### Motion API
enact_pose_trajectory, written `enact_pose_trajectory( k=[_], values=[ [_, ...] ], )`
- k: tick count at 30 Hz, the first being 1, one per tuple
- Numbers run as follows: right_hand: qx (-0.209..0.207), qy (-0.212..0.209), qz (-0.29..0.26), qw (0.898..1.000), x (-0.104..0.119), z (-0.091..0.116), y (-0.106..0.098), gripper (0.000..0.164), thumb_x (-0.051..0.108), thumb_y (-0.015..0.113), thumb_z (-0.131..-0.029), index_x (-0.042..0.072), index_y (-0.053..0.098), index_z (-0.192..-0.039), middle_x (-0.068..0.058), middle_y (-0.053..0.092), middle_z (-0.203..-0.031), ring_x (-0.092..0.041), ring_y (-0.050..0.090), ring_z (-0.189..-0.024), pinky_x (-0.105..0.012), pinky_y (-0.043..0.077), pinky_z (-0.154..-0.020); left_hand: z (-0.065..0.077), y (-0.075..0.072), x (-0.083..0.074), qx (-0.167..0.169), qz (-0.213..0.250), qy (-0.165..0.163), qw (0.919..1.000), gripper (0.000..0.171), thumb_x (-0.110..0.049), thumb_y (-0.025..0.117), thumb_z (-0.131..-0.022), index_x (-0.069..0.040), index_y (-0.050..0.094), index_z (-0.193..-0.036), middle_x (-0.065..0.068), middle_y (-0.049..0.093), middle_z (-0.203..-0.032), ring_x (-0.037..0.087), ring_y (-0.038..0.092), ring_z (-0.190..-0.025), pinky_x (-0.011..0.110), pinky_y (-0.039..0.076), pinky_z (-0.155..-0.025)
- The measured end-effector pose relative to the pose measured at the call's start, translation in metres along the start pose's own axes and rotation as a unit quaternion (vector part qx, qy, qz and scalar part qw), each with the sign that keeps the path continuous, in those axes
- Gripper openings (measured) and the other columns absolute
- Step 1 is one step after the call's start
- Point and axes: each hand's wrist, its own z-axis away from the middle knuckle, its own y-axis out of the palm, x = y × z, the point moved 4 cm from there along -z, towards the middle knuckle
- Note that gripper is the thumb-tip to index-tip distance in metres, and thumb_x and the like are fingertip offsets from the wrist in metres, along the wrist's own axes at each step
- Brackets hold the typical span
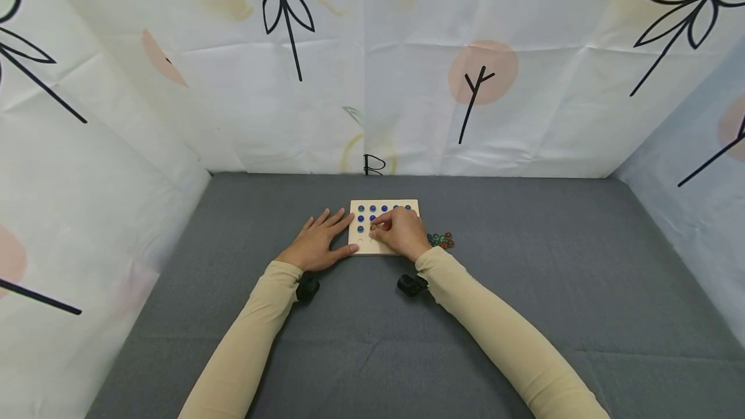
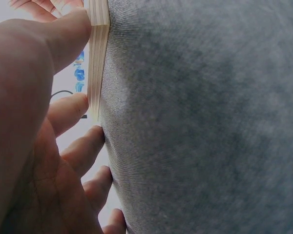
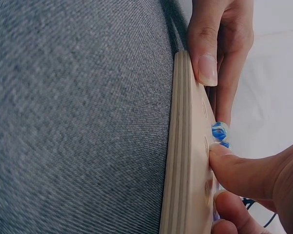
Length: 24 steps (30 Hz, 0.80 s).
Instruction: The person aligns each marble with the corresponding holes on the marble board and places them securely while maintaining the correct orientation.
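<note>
A pale wooden board with round hollows lies flat on the grey cloth. Blue marbles sit in its back rows and at the left of the third row. My left hand lies spread at the board's left side, its thumb on the near left corner. Over the board, my right hand pinches a small amber-looking marble between thumb and fingers, at a hollow beside the third-row blue marble. In the right wrist view, the right thumb hides that marble. My right hand covers part of the board.
Several green and red marbles lie loose on the cloth just right of the board. Grey cloth covers the table. White printed sheets hang behind it and at both sides. Each wrist bears a small black camera.
</note>
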Motion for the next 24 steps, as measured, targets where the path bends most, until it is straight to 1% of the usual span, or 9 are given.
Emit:
enact_pose_trajectory(
  k=[14,24],
  values=[
    [0.003,0.005,-0.005,1.000,0.0004,-0.0004,0.0001,0.020,0.023,0.083,-0.088,0.016,0.083,-0.107,0.003,0.069,-0.072,-0.012,0.059,-0.065,-0.029,0.044,-0.059,0.0011,-0.0010,-0.0008,0.001,0.003,0.000,1.0000,0.076,-0.054,0.057,-0.101,-0.018,0.028,-0.162,0.012,0.022,-0.167,0.039,0.009,-0.154,0.062,0.006,-0.122],
    [-0.001,0.003,-0.010,1.000,0.0010,0.0036,-0.0052,0.023,0.023,0.081,-0.090,0.014,0.082,-0.111,0.001,0.070,-0.074,-0.014,0.061,-0.066,-0.029,0.047,-0.058,0.0014,-0.0015,-0.0015,0.007,0.004,-0.006,0.9999,0.076,-0.054,0.056,-0.102,-0.018,0.027,-0.163,0.011,0.021,-0.167,0.038,0.008,-0.154,0.061,0.005,-0.122]
  ],
)
